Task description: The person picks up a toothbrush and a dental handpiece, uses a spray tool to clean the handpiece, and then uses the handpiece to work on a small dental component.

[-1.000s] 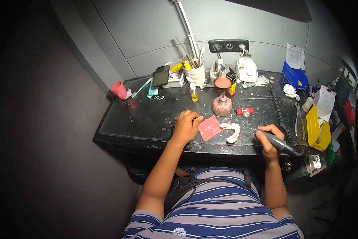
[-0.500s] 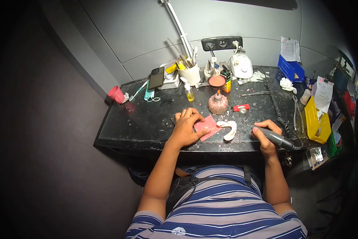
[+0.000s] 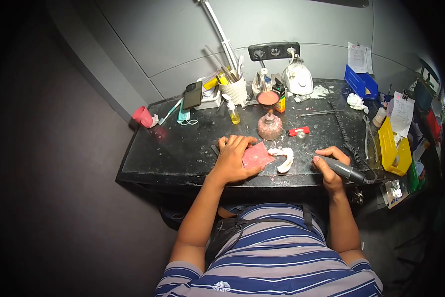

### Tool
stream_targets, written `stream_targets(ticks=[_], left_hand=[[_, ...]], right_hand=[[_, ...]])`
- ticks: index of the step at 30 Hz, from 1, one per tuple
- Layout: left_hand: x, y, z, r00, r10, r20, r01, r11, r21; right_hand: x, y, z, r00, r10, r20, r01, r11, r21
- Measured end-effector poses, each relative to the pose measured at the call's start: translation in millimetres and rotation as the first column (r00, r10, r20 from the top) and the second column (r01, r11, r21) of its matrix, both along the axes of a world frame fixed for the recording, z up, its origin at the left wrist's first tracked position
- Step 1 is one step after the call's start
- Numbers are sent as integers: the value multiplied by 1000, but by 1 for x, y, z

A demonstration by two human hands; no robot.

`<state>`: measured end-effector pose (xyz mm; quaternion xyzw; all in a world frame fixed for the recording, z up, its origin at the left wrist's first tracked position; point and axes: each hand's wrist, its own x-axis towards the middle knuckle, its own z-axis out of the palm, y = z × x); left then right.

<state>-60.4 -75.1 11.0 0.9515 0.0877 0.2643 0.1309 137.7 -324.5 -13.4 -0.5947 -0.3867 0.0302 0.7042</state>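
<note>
My left hand (image 3: pixel 231 162) grips the pink wax sheet (image 3: pixel 257 155) by its left side, fingers at the upper edge and thumb along the lower edge. Just right of the sheet lies a whitish, horseshoe-shaped dental model (image 3: pixel 287 161) on the black bench. My right hand (image 3: pixel 330 173) is wrapped round a dark grey handpiece (image 3: pixel 344 170), its thin tip pointing left towards the model without touching it. A coiled cord trails from the handpiece's rear end. A thin tool, partly hidden, lies beside my left fingers.
Beyond the sheet stands a spirit burner (image 3: pixel 270 127) with a flame at its wick. A red lighter (image 3: pixel 298 131) lies close by. Further back are a dropper bottle (image 3: pixel 233 114), a tool cup (image 3: pixel 234 92) and a phone (image 3: pixel 193 95). A yellow bin (image 3: pixel 394 151) stands at right.
My left hand has taken up the wax sheet, which now sits slightly higher and turned, with the thumb drawn back to its lower edge. My right hand and the handpiece stay nearly still.
</note>
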Motion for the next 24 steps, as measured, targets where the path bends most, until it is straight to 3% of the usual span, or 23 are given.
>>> stream_targets(ticks=[4, 7, 9, 19, 24], left_hand=[[0, 2, -1, 1000, -11, -17, 11, 1000, -23], [0, 2, -1, 997, -43, 63, 42, 999, 10], [-1, 0, 1, 988, 4, 151, -23, 992, 122], [-3, 0, 8, 962, 23, 273, -74, 982, 176], [0, 1, -3, 937, -46, 346, 35, 999, 38]], right_hand=[[-1, 0, 0, 1000, -5, 0, 5, 1000, 5], [-2, -1, 1, 1000, 6, -13, -6, 1000, 13], [-1, -1, -1, 1000, 0, -5, 0, 1000, 3], [0, 0, -2, 1000, -3, -12, 3, 1000, 10], [-1, 0, -2, 1000, -12, 5, 12, 1000, 9]])
